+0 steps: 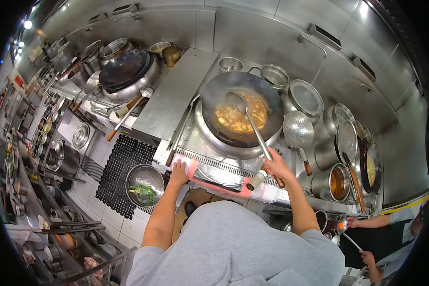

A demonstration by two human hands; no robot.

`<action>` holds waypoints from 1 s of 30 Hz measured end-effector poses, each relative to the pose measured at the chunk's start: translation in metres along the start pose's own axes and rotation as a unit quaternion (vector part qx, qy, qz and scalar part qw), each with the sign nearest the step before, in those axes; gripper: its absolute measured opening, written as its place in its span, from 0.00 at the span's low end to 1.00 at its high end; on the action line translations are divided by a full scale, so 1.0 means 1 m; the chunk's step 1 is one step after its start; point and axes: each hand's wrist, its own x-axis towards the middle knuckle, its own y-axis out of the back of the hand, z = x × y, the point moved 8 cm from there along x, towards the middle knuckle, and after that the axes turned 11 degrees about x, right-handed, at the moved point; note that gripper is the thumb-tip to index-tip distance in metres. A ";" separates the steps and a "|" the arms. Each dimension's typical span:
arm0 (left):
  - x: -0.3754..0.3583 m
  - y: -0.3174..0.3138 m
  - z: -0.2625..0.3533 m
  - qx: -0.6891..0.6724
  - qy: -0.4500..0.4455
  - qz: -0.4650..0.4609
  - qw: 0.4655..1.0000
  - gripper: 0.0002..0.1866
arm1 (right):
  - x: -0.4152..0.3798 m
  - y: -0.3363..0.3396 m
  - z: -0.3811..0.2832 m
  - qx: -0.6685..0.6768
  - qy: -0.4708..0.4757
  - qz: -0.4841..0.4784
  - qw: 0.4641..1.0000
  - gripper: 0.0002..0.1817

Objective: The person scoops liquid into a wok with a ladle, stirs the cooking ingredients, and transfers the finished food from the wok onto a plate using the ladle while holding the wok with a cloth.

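Note:
A large dark wok (pixel 274 102) stands on a round steel burner ring, with noodle-like food (pixel 252 125) in brown sauce inside it. My right hand (pixel 277 165) is closed round the wooden handle of a long ladle (pixel 254 125), whose bowl rests in the food. Beside that hand lies a cloth-wrapped handle (pixel 257 180). My left hand (pixel 178 172) is at the stove's front edge, on a pink and white towel (pixel 192 167); its fingers point forward and appear spread. Light steam rises over the wok.
A perforated skimmer (pixel 298 129) and several steel pots (pixel 327 183) stand to the right. Another wok (pixel 124 69) sits at the back left. Below left, a pot (pixel 148 174) holds green vegetables. At lower right, a person's hands (pixel 367 258) hold a pan and utensil.

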 end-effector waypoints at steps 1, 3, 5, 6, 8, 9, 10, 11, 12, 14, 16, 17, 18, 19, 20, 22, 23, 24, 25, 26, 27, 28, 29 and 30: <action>-0.001 0.003 0.000 -0.004 -0.002 0.005 1.000 0.37 | 0.000 0.006 0.002 0.029 -0.013 0.009 0.999 0.33; -0.005 0.010 0.002 -0.011 0.005 0.000 1.000 0.36 | 0.019 0.021 0.002 0.019 0.013 0.018 1.000 0.33; -0.005 0.015 0.005 -0.015 0.006 -0.003 1.000 0.36 | 0.044 0.041 -0.003 -0.038 0.074 0.051 0.995 0.35; -0.005 0.016 0.004 -0.016 0.008 -0.006 1.000 0.35 | 0.069 0.056 0.011 -0.034 0.076 0.057 0.995 0.35; -0.003 0.019 0.003 -0.013 0.005 -0.005 1.000 0.33 | 0.108 0.091 0.013 -0.224 0.214 0.165 0.937 0.34; -0.001 0.017 0.002 -0.006 0.008 -0.007 1.000 0.32 | 0.107 0.093 0.001 -0.220 0.217 0.170 0.935 0.34; 0.002 0.014 0.000 0.000 0.011 -0.008 1.000 0.31 | 0.106 0.096 -0.007 -0.198 0.170 0.167 0.951 0.34; 0.005 0.011 -0.002 0.007 0.014 -0.004 1.000 0.31 | 0.104 0.097 -0.010 -0.176 0.120 0.162 0.963 0.35; 0.006 0.013 -0.002 0.008 0.012 -0.002 1.000 0.31 | 0.107 0.101 -0.009 -0.175 0.122 0.164 0.963 0.35; 0.006 0.012 -0.002 0.010 0.021 -0.015 1.000 0.31 | 0.117 0.111 -0.001 -0.181 0.133 0.153 0.962 0.34; 0.005 0.013 -0.002 0.006 0.021 -0.011 1.000 0.31 | 0.111 0.108 -0.001 -0.155 0.106 0.129 0.974 0.33; 0.005 0.014 -0.002 0.002 0.020 -0.008 1.000 0.31 | 0.107 0.106 0.003 -0.128 0.079 0.105 0.983 0.32; 0.004 0.012 -0.003 0.002 0.022 -0.011 1.000 0.31 | 0.094 0.102 -0.004 -0.128 0.075 0.103 0.984 0.32; 0.005 0.013 -0.002 -0.005 0.011 0.005 1.000 0.31 | 0.079 0.092 -0.008 -0.100 0.040 0.088 0.990 0.32; 0.004 0.015 -0.001 -0.011 0.001 0.022 1.000 0.32 | 0.068 0.083 -0.007 -0.071 0.005 0.073 0.995 0.31; 0.004 0.014 -0.002 -0.010 -0.003 0.025 1.000 0.33 | 0.053 0.071 0.003 -0.011 -0.032 0.046 0.998 0.31; 0.004 0.014 -0.002 -0.009 -0.001 0.024 1.000 0.34 | 0.045 0.064 0.013 0.048 -0.065 0.020 0.997 0.30; 0.005 0.012 -0.002 -0.007 0.000 0.023 1.000 0.34 | 0.037 0.060 0.017 0.049 -0.069 0.022 0.996 0.30; 0.005 0.011 -0.002 -0.001 0.001 0.022 1.000 0.34 | 0.030 0.053 0.025 0.119 -0.095 0.011 0.988 0.28; 0.006 0.009 -0.002 -0.002 0.000 0.020 1.000 0.34 | 0.024 0.049 0.030 0.189 -0.121 -0.001 0.975 0.25; 0.006 0.009 -0.002 0.007 0.007 0.021 1.000 0.33 | 0.019 0.045 0.028 0.233 -0.123 -0.026 0.964 0.20; 0.006 0.010 -0.001 0.018 0.013 0.023 0.999 0.31 | 0.015 0.045 0.029 0.233 -0.124 -0.025 0.964 0.20; 0.007 0.010 -0.001 0.023 0.012 0.015 1.000 0.31 | 0.011 0.041 0.029 0.306 -0.120 -0.038 0.944 0.18; 0.007 0.012 0.000 0.023 0.013 0.016 1.000 0.31 | 0.008 0.036 0.027 0.376 -0.114 -0.051 0.918 0.16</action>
